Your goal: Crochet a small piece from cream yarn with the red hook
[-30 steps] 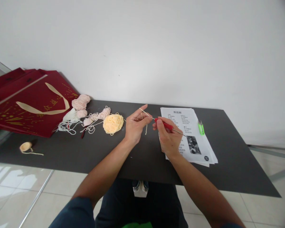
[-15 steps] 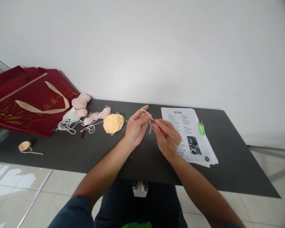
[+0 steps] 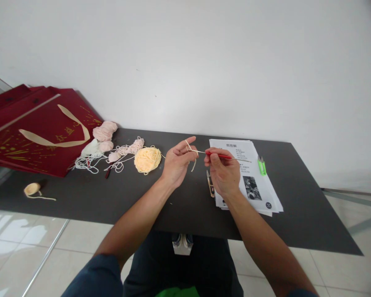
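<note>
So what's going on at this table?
Someone is working with yarn. The right hand holds a red hook, its tip at the pale yarn looped around the left hand. A strand leads from the yellow ball to that hand. Printed sheets lie partly behind the right hand.

The head view looks forward and down from above the lap (image 3: 148, 268). It faces the nearby table (image 3: 191, 210) and white wall (image 3: 185, 74)
</note>
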Demonstrator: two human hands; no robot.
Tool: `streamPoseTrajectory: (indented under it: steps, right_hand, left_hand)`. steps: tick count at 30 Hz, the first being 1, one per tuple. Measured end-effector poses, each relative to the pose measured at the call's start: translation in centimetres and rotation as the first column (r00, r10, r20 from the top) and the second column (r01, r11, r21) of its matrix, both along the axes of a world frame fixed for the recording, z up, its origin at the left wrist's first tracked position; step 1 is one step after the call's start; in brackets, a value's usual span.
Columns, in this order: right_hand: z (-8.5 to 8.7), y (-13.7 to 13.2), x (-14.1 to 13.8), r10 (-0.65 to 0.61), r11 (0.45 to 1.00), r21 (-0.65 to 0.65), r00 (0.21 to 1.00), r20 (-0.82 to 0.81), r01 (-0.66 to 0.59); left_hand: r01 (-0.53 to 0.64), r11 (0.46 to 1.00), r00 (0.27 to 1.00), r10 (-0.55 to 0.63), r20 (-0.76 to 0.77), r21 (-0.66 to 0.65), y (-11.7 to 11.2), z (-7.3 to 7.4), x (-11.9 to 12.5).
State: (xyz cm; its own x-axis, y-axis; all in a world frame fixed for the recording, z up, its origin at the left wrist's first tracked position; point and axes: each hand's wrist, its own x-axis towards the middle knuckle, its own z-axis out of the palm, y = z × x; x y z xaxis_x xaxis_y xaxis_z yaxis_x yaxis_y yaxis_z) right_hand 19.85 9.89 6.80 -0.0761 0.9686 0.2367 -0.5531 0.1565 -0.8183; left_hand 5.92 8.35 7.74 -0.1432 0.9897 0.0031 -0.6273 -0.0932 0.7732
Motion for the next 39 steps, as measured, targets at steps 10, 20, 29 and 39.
streamPoseTrajectory:
  steps: [10,20,29,39]
  right_hand:
    - [0.2,0.3,0.6,-0.065,0.998,0.029,0.997,0.051,0.064]
    - [-0.1,0.4,0.9,-0.139,0.982,0.140,0.985,0.103,0.124]
    - [-0.1,0.4,1.3,-0.151,0.986,0.097,0.968,0.203,0.133]
    - [0.3,0.8,1.7,-0.028,0.999,0.032,0.988,0.151,0.024]
  left_hand:
    - [-0.051,0.999,0.997,0.050,-0.060,-0.010,-0.2,0.4,0.0]
    - [-0.081,0.995,0.985,0.089,-0.146,0.058,-0.1,-0.1,-0.2]
    - [-0.074,0.994,0.956,0.094,-0.279,0.081,0.2,-0.4,-1.0]
    - [0.102,0.994,0.973,-0.093,-0.211,0.035,0.3,0.3,-1.8]
